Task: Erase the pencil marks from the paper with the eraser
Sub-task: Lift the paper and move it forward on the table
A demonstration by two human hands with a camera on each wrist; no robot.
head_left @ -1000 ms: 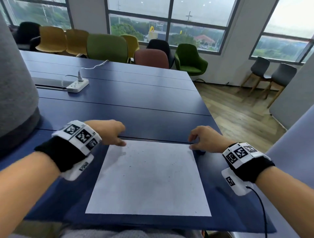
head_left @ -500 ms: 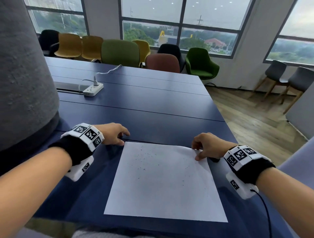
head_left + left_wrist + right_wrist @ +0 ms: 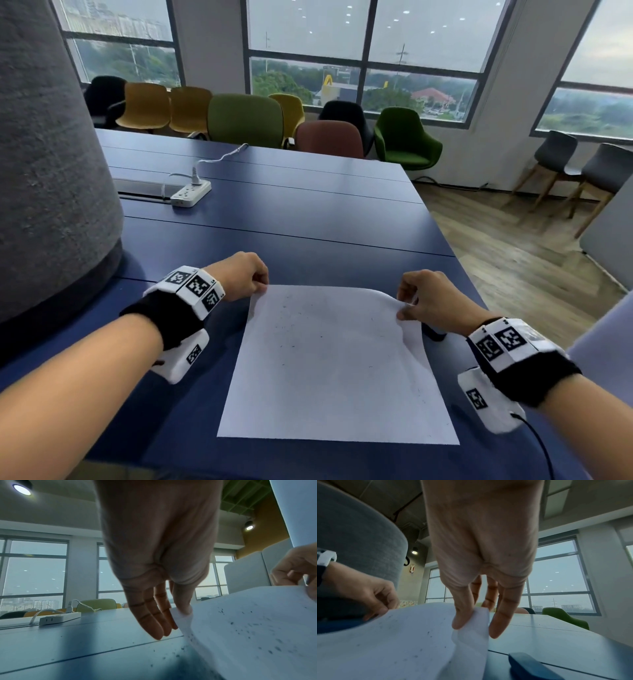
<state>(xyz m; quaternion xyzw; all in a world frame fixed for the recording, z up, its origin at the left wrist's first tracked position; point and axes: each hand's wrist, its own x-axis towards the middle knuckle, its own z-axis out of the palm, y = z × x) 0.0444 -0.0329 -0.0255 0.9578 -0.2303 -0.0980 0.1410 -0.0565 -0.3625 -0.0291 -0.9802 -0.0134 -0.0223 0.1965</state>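
Observation:
A white sheet of paper (image 3: 335, 370) lies on the blue table (image 3: 291, 233), its far edge raised and bowed. Dark eraser crumbs speck the paper (image 3: 254, 635). My left hand (image 3: 255, 286) pinches the far left corner; in the left wrist view the left hand (image 3: 180, 612) has thumb and fingers on that corner. My right hand (image 3: 406, 308) pinches the far right corner, and the right hand (image 3: 476, 616) shows the paper (image 3: 402, 642) between thumb and fingers. A dark blue eraser (image 3: 530, 665) lies on the table just right of the paper, partly hidden as the eraser (image 3: 434, 331) under my right wrist.
A white power strip (image 3: 190, 193) with a cord sits on the table at the back left. A grey rounded partition (image 3: 51, 171) stands close on the left. Chairs (image 3: 245, 120) line the far table edge. The table's right edge (image 3: 455, 253) drops to wooden floor.
Both hands have taken hold of the paper's far corners and lifted that edge off the table. The head view has shifted, so the sheet sits more to the right.

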